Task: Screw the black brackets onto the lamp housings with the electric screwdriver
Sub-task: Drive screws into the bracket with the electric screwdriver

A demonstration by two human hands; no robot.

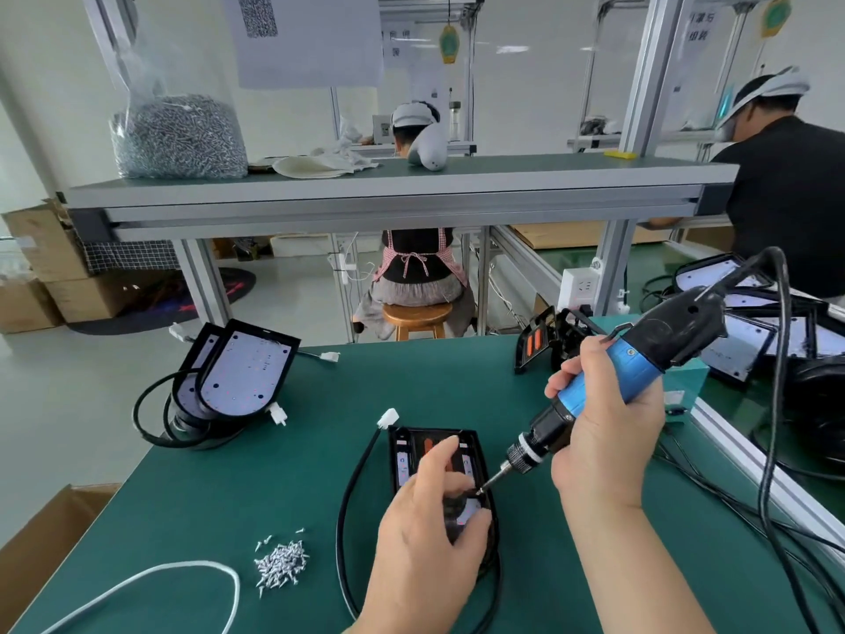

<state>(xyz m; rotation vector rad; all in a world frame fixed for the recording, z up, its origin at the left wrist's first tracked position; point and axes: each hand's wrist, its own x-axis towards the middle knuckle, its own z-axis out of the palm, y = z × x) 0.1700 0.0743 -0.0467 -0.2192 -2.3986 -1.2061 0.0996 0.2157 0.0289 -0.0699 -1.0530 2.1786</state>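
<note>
While the head view looks down on the green counter (320, 450), the lamp housing (475, 450) lies flat in front of the person. Its long axis points away from the body, and a black cable (352, 487) leaves its far end.

The left hand (425, 533) lies on the near half of the housing, with fingers and thumb curled over it. The black bracket seems to be under these fingers, but I cannot see it separately.

The right hand (603, 432) has its grip closed around the blue body of the electric screwdriver (608, 386). The tool slants from upper right down to lower left. Its bit tip (480, 491) touches the housing near the right edge, just beside the left fingertips, so I think the next move is a push along this slanted line.

Loose screws (281, 562) lie near, left of the housing.
</note>
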